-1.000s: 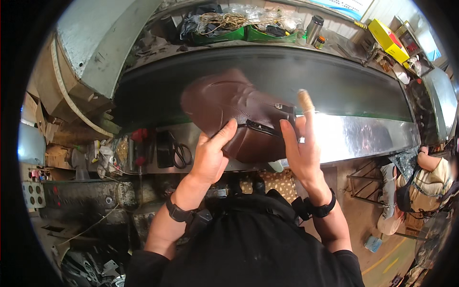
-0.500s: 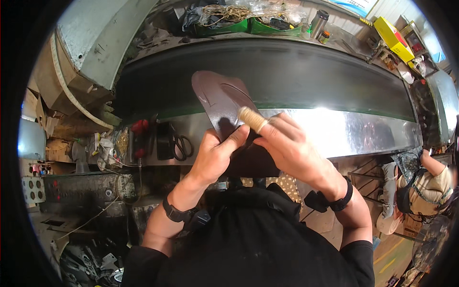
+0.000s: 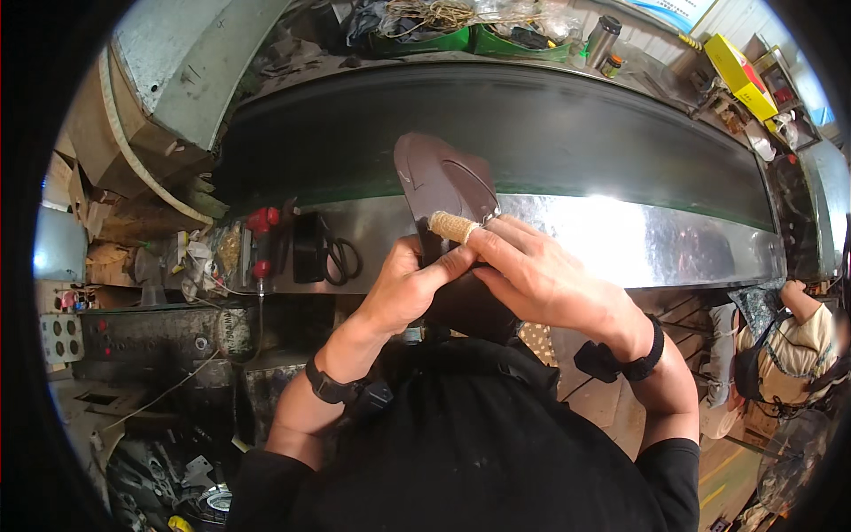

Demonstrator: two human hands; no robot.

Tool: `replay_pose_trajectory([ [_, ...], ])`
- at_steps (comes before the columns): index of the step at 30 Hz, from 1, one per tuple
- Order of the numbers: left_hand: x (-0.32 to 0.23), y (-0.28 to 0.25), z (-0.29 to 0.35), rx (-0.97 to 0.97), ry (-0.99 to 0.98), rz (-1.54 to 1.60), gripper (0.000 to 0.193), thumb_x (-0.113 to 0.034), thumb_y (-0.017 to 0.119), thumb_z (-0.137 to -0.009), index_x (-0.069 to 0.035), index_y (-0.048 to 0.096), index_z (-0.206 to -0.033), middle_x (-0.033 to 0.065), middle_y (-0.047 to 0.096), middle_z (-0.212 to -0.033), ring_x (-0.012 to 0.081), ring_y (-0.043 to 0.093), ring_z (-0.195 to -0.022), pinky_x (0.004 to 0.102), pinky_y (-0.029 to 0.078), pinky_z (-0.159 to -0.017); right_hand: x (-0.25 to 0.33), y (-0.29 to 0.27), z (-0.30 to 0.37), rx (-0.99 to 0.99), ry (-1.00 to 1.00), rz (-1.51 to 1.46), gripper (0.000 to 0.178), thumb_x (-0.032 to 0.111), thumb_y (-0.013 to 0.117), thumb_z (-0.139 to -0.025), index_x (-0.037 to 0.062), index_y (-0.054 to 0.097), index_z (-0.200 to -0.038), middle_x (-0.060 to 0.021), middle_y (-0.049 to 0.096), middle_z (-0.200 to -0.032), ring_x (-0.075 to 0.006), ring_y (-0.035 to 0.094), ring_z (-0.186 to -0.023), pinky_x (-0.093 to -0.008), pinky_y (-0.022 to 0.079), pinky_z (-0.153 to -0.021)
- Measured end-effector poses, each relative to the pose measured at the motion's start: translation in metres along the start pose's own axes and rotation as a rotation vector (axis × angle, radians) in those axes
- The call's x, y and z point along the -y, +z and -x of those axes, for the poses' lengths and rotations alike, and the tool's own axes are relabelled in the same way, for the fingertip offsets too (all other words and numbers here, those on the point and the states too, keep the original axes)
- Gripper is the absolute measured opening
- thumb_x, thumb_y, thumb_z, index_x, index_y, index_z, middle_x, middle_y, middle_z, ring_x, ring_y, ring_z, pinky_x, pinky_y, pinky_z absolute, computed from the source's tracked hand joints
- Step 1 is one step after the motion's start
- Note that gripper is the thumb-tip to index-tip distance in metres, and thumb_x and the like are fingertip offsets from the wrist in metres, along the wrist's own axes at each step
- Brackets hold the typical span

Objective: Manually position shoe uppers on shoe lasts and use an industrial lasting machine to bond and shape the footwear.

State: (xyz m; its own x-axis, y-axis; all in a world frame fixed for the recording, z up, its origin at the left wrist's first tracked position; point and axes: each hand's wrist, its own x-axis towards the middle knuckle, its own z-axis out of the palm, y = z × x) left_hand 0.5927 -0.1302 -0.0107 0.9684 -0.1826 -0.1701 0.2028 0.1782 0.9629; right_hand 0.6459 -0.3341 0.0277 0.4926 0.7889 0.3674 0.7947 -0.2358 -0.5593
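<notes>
Closest to the camera, the person's black-sleeved forearms rise from the lower edge, each wrist wearing a dark band. The left hand (image 3: pixel 403 293) is closed around the lower part of a dark brown leather piece (image 3: pixel 441 182), thumb pressed against its front. The right hand (image 3: pixel 541 279) also grips the piece from the right side, fingers curled over it, with one fingertip wrapped in tan tape (image 3: pixel 452 227) resting on the leather. The piece is held upright in the air, just above the shiny metal edge (image 3: pixel 620 244) of the table. Left of the hands, black scissors (image 3: pixel 341 257) and red knobs (image 3: pixel 261 222) sit on that metal front. Beyond lies a long dark conveyor belt (image 3: pixel 550 124), and past it green trays (image 3: pixel 496 40) of clutter and a yellow box (image 3: pixel 740 62).
</notes>
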Motion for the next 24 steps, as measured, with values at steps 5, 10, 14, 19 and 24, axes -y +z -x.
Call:
replay_pose_trajectory([
  [5, 0.000, -0.002, 0.000, -0.033, 0.003, 0.167, 0.022, -0.009, 0.062, -0.101, -0.003, 0.066, -0.122, 0.0029, 0.069, -0.116, 0.0137, 0.063, -0.108, 0.0308, 0.050, -0.096, 0.004, -0.006, -0.002, 0.071, 0.070, -0.066, 0.060, -0.002, 0.069, -0.084, -0.0001, 0.050, -0.140, -0.0170, 0.059, -0.097, -0.0374, 0.061, -0.094, -0.0442, 0.052, -0.082],
  [10, -0.013, -0.015, -0.009, -0.163, -0.029, 0.167, 0.023, -0.015, 0.063, -0.102, 0.000, 0.068, -0.119, 0.0045, 0.070, -0.115, 0.0132, 0.064, -0.105, 0.0298, 0.050, -0.093, 0.000, -0.009, 0.006, 0.150, 0.053, -0.163, 0.041, -0.006, 0.069, -0.083, 0.0003, 0.057, -0.122, -0.0165, 0.059, -0.095, -0.0366, 0.059, -0.089, -0.0440, 0.049, -0.077],
  [14, -0.017, -0.025, -0.007, -0.262, 0.081, 0.198, 0.027, -0.018, 0.067, -0.101, 0.001, 0.069, -0.120, 0.0052, 0.071, -0.116, 0.0136, 0.064, -0.103, 0.0289, 0.051, -0.092, -0.003, -0.007, 0.019, -0.027, 0.012, -0.202, 0.027, -0.008, 0.073, -0.081, 0.0015, 0.060, -0.103, -0.0139, 0.060, -0.089, -0.0317, 0.060, -0.084, -0.0396, 0.049, -0.073],
  [19, -0.015, -0.023, 0.004, -0.285, 0.172, 0.245, 0.028, -0.017, 0.066, -0.102, -0.001, 0.066, -0.125, 0.0042, 0.069, -0.119, 0.0144, 0.064, -0.108, 0.0306, 0.051, -0.095, 0.005, -0.004, 0.029, -0.417, 0.688, -0.399, 0.088, 0.009, 0.078, -0.091, 0.0054, 0.026, -0.162, -0.0018, 0.061, -0.072, -0.0085, 0.059, -0.072, -0.0289, 0.052, -0.073],
  [24, -0.015, -0.010, 0.009, -0.147, 0.155, 0.304, 0.031, -0.011, 0.068, -0.100, -0.003, 0.063, -0.129, 0.0046, 0.069, -0.120, 0.0158, 0.063, -0.112, 0.0314, 0.050, -0.097, 0.008, 0.022, 0.022, -0.593, 0.770, -1.232, 0.079, 0.006, 0.073, -0.095, 0.0024, 0.029, -0.160, -0.0050, 0.069, -0.106, -0.0076, 0.064, -0.089, -0.0249, 0.053, -0.084],
])
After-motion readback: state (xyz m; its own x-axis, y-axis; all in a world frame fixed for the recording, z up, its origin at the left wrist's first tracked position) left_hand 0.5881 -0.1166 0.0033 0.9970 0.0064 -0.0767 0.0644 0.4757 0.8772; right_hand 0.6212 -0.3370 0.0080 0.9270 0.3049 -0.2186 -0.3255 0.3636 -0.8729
